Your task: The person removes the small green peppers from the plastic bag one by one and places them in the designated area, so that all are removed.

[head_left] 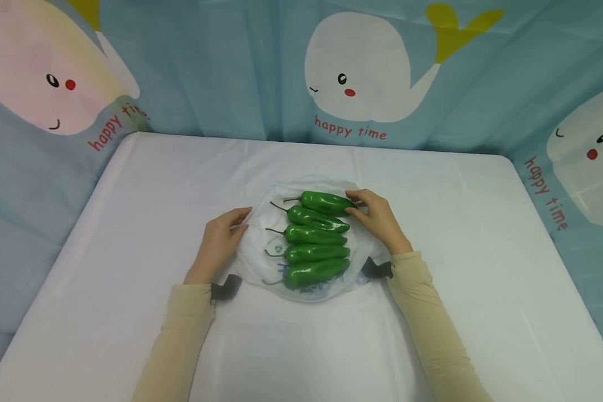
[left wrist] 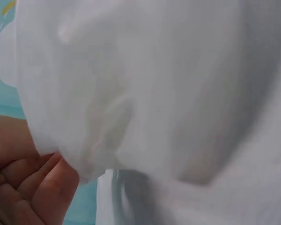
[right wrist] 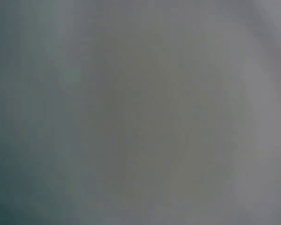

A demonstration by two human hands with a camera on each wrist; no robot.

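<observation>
Several glossy green chili peppers [head_left: 315,236] lie side by side on a white, see-through plastic bag [head_left: 261,240] with printed marks, their stems pointing left. My left hand [head_left: 220,243] is at the bag's left edge, thumb and fingers pinching the thin film. In the left wrist view the film [left wrist: 131,93] hangs close before the camera and covers part of the fingers [left wrist: 51,192]. At the far right of the row, my right hand [head_left: 377,218] holds the tip of the farthest pepper [head_left: 326,202] between thumb and fingers. The right wrist view is only a blur.
A white cloth covers the table [head_left: 301,346]. Behind it hangs a blue curtain [head_left: 231,67] with whale prints. Dark wrist cameras [head_left: 227,287] sit by both beige sleeves, close to the bag's sides.
</observation>
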